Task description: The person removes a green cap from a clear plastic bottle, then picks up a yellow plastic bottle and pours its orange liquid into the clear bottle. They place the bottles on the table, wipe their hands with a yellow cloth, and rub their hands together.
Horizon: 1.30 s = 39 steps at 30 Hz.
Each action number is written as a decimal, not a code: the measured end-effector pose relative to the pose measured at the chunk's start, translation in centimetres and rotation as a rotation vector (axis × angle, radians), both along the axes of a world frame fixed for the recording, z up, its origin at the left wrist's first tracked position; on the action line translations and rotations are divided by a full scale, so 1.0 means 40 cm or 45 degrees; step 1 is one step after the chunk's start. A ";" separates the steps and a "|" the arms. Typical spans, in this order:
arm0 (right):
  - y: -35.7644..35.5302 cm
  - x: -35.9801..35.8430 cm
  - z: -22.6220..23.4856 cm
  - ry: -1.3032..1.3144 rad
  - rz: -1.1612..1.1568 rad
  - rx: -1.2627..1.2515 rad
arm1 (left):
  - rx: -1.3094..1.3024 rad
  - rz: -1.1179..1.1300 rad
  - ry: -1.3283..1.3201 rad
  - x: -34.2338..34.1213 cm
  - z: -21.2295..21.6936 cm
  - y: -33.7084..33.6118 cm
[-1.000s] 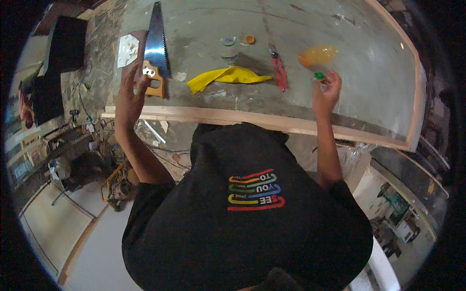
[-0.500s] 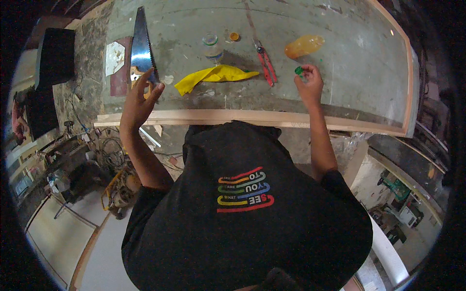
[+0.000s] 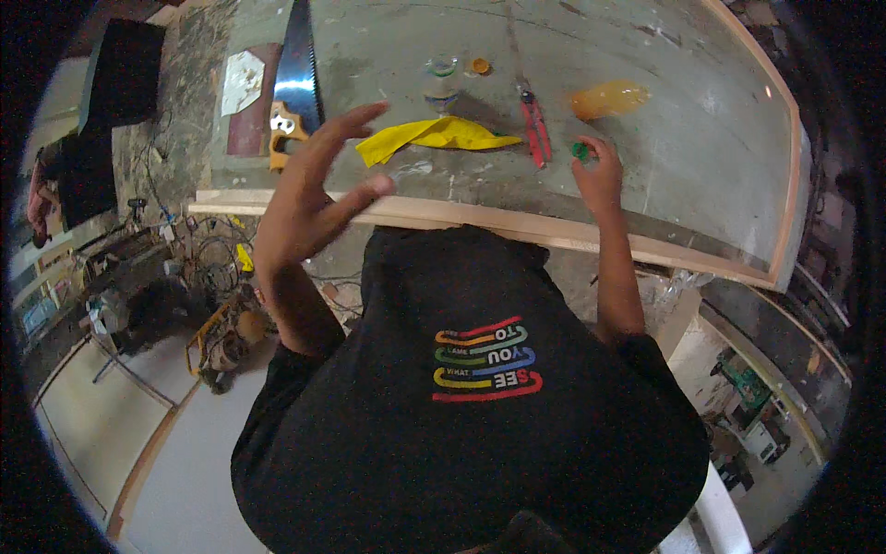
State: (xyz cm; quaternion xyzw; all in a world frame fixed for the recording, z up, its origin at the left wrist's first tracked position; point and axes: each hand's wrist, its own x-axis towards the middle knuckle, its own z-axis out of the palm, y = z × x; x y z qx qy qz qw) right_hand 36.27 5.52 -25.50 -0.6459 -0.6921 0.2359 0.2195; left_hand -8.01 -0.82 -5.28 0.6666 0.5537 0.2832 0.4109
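Observation:
Between the thumb and fingers of my right hand (image 3: 600,180) is a small green bottle cap (image 3: 580,150), held just above the table. Beyond that hand an orange-tinted plastic bottle (image 3: 609,99) lies on its side. My left hand (image 3: 309,198) is raised near the table's front edge, empty, its thumb and fingers spread wide. A handsaw (image 3: 295,83) with a wooden handle lies behind it. To its right is a crumpled yellow cloth (image 3: 438,135). Red-handled pliers or cutters (image 3: 535,129) rest between the cloth and my right hand.
A clear jar or bottle (image 3: 441,88) and an orange cap (image 3: 479,66) stand past the cloth. A maroon sheet (image 3: 254,125) with a white piece (image 3: 243,83) lies left of the saw. Wooden strips (image 3: 480,218) edge the grey table (image 3: 406,37). Cables and machinery are at lower left.
My left hand has lifted away from the saw handle toward me and spread its fingers. My right hand still holds the green cap. The whole view has shifted slightly.

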 end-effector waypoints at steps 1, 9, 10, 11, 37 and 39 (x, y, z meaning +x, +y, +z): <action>0.000 -0.003 -0.001 -0.041 0.012 0.014 | 0.077 -0.101 -0.112 0.014 0.026 -0.001; -0.008 -0.066 0.090 -0.093 0.057 0.236 | 0.229 -0.675 -0.833 0.145 0.100 0.043; -0.012 -0.080 0.119 -0.040 0.049 0.251 | 0.226 -0.670 -0.877 0.160 0.103 0.042; -0.014 -0.095 0.149 0.022 0.051 0.280 | 0.224 -0.665 -0.920 0.173 0.105 0.039; 0.005 -0.136 0.130 0.717 -0.804 0.134 | 0.105 0.030 -0.476 0.059 -0.014 -0.002; 0.038 -0.107 0.079 0.764 -0.861 -0.055 | 0.201 0.287 -0.141 0.021 -0.099 0.009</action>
